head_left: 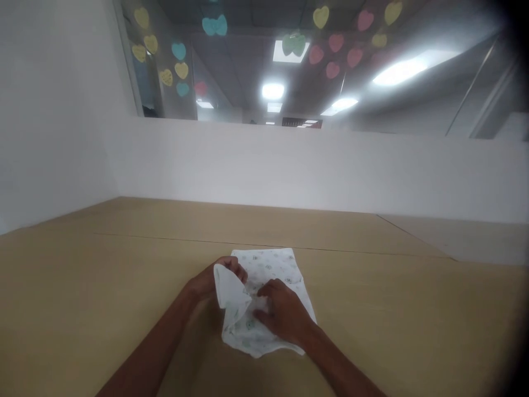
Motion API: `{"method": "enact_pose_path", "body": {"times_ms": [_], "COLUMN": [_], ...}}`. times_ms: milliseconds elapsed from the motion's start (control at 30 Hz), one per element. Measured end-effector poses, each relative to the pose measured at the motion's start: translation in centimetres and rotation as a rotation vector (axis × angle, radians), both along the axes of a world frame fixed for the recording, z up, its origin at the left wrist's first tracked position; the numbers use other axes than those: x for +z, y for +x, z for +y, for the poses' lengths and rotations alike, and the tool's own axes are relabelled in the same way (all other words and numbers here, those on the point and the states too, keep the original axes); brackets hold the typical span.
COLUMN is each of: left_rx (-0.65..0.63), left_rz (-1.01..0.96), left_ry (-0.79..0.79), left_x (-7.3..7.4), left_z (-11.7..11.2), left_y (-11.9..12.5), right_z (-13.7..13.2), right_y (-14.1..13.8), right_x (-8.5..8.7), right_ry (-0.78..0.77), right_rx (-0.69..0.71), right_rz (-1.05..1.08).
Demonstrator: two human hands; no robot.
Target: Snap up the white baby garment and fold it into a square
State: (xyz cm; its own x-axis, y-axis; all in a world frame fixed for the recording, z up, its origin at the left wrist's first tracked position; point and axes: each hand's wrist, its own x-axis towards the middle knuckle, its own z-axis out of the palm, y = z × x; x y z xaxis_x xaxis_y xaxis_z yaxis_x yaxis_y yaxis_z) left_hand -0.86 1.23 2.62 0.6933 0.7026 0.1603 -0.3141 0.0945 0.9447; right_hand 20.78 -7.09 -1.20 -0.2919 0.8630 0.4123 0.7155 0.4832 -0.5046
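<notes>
A thin white cloth [270, 264] with small faint prints lies on the tabletop in front of me, its lower edge wavy. On its left side a plain white part is folded up and stands off the rest. My left hand [232, 267] is behind this raised fold, fingers curled and closed on the cloth; the fold hides part of the hand. From the right, my right hand [283, 309] reaches over the middle of the cloth. Its thumb and fingers are apart and touch the fabric beside the fold.
The wide light-brown tabletop [392, 314] has a seam running across it behind the cloth. A white wall [248, 165] rises at the back, another at the left. Above is a window with heart-shaped paper notes [321, 17] and reflected ceiling lights. A pale surface [475, 237] adjoins at right.
</notes>
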Motion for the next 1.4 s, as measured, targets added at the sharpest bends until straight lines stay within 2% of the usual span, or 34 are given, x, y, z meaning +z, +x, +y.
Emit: {"method": "enact_pose_path", "body": {"times_ms": [200,333,500,667,733,900,1000,1100,1167,1300,1400], "left_rx": [0.104,0.104,0.107,0.134,0.131,0.129,0.109,0.116,0.142,0.113,0.074], "left_rz": [-0.084,-0.164,-0.201,-0.188,-0.171,-0.096,0.037,0.202,0.249,0.216,0.188], "left_ry": [-0.078,-0.145,-0.279,-0.373,-0.36,-0.308,-0.204,-0.091,-0.026,-0.011,-0.001], "left_x": [-0.9,-1.0,-1.8,-2.3,-2.1,-2.1,-2.7,-3.3,-3.4,-2.8,-2.2], "left_z": [0.3,0.2,0.5,0.7,0.5,0.3,0.6,0.9,0.9,0.4,-0.1], "left_y": [0.5,0.8,0.7,0.5,0.6,0.9,0.9,0.8,0.8,1.2,1.8], "right_z": [0.2,0.6,-0.2,-1.5,-1.8,-1.7,-2.0,-2.4,-2.4,-2.3,-2.8], "right_y": [-1.2,-1.5,-0.6,0.6,0.8,0.7,0.8,2.0,3.6,6.8,6.9], "right_x": [-0.5,-1.3,-0.6,0.1,0.1,-0.2,-0.2,0.4,1.2,2.4,1.6], "right_ry": [0.155,0.223,0.267,0.261,0.235,0.202,0.195,0.09,0.019,0.028,0.083], "right_rx": [-0.002,0.039,0.036,0.27,0.325,0.337,0.334,0.363,0.33,0.05,0.097], "right_rz": [-0.534,-0.64,-0.441,-0.318,-0.308,-0.295,-0.237,-0.12,-0.004,0.209,0.094]}}
